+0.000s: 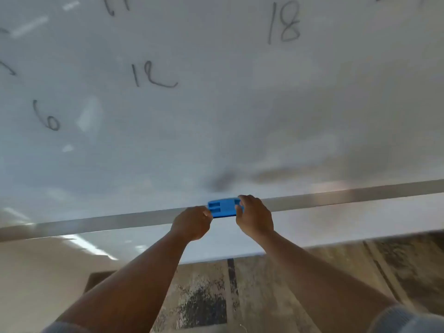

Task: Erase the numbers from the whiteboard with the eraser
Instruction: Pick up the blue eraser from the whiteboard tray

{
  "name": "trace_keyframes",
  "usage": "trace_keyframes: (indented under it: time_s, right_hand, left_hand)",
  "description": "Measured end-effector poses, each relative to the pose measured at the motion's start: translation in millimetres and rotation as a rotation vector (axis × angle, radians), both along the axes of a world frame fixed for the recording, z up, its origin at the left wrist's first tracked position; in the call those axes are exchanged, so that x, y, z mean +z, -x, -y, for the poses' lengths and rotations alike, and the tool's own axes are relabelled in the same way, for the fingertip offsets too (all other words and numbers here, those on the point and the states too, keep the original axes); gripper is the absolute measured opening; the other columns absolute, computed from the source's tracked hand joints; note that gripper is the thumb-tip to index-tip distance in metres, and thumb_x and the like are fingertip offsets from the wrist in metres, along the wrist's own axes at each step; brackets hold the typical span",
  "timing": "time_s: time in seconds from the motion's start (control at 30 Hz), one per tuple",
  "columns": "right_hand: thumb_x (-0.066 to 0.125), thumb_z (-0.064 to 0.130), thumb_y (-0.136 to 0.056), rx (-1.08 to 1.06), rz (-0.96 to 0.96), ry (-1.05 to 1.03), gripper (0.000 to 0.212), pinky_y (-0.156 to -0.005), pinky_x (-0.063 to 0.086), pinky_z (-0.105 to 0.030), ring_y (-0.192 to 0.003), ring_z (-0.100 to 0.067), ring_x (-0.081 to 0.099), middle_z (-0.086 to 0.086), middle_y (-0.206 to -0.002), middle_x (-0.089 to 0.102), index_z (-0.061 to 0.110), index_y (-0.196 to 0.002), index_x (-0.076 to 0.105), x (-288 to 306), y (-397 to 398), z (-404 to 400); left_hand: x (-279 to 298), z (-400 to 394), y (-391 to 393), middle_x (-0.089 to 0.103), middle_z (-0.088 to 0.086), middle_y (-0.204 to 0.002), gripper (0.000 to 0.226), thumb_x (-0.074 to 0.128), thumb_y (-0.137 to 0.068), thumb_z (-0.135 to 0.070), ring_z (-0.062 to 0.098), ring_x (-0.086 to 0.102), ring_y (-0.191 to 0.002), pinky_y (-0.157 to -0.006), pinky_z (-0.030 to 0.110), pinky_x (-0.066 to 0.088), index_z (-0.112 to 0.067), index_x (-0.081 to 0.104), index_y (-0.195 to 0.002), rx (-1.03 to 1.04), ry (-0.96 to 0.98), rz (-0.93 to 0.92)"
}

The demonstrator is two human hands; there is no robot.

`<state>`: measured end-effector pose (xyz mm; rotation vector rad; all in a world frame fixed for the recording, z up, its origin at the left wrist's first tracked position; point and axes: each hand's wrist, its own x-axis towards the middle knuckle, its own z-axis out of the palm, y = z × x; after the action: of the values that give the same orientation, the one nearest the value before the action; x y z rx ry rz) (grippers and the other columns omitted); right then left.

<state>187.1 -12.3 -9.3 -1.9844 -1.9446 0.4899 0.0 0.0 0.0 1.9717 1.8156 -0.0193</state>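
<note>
The left hand (192, 222) grips the left end of the blue eraser (223, 207), and the right hand (254, 217) holds its right end with curled fingers. The eraser sits at the metal tray (96, 221) along the bottom edge of the whiteboard (216, 104). I see nothing else in the tray. On the board stand the numbers 18 (284, 22), 12 (153, 74) and 6 (46, 116), and a grey smear (223, 181) is just above the eraser.
</note>
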Motion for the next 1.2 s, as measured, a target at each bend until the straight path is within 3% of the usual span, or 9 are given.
trace_keyframes:
  time_s: [0.17,0.37,0.63,0.87,1.2]
  right_hand:
    - [0.047,0.027,-0.101,-0.001,0.036,0.066,0.039,-0.094,0.049,-0.037,-0.123,-0.020,0.047,-0.002,-0.133,0.053,0.017,-0.138,0.046,-26.1,-3.6,-7.3]
    - [0.052,0.025,-0.099,0.008,0.028,0.075,0.039,-0.094,0.050,-0.033,-0.119,-0.018,0.052,0.000,-0.133,0.055,0.019,-0.137,0.047,-57.2,-5.1,-15.8]
    - [0.056,0.024,-0.097,0.029,-0.008,0.135,0.043,-0.103,0.048,-0.035,-0.124,-0.019,0.052,-0.003,-0.139,0.051,0.019,-0.139,0.045,-80.4,-7.9,-29.1]
    - [0.056,0.024,-0.097,0.068,-0.017,0.113,0.046,-0.107,0.043,-0.034,-0.128,-0.018,0.049,-0.001,-0.139,0.052,0.020,-0.141,0.044,-86.9,-8.9,-33.4]
    - [0.059,0.024,-0.095,0.166,0.059,0.100,0.052,-0.104,0.042,-0.036,-0.124,-0.022,0.051,-0.004,-0.138,0.053,0.018,-0.144,0.041,-67.2,-13.6,-40.5]
  left_hand:
    - [-28.2,-8.1,-10.4,0.063,-0.008,-0.131,0.030,0.053,-0.101,-0.038,0.015,0.060,-0.116,-0.098,0.031,0.047,-0.031,0.059,-0.130,0.089,-0.073,0.007]
    - [-54.1,-22.4,-23.3,0.062,-0.009,-0.122,0.031,0.059,-0.099,-0.037,0.015,0.067,-0.100,-0.089,0.029,0.052,-0.029,0.062,-0.128,0.105,-0.191,-0.013]
    - [-76.5,-42.5,-33.5,0.065,-0.007,-0.123,0.031,0.061,-0.099,-0.034,0.016,0.066,-0.104,-0.092,0.031,0.055,-0.028,0.065,-0.129,-0.057,-0.234,-0.142]
    - [-83.3,-49.5,-38.5,0.069,-0.004,-0.107,0.027,0.059,-0.097,-0.017,0.016,0.066,-0.094,-0.082,0.028,0.054,-0.023,0.068,-0.122,-0.155,-0.308,-0.347]
    - [-84.9,-42.9,-29.7,0.068,-0.004,-0.110,0.033,0.056,-0.094,-0.012,0.016,0.061,-0.101,-0.089,0.029,0.046,-0.024,0.064,-0.123,-0.206,-0.418,-0.316]
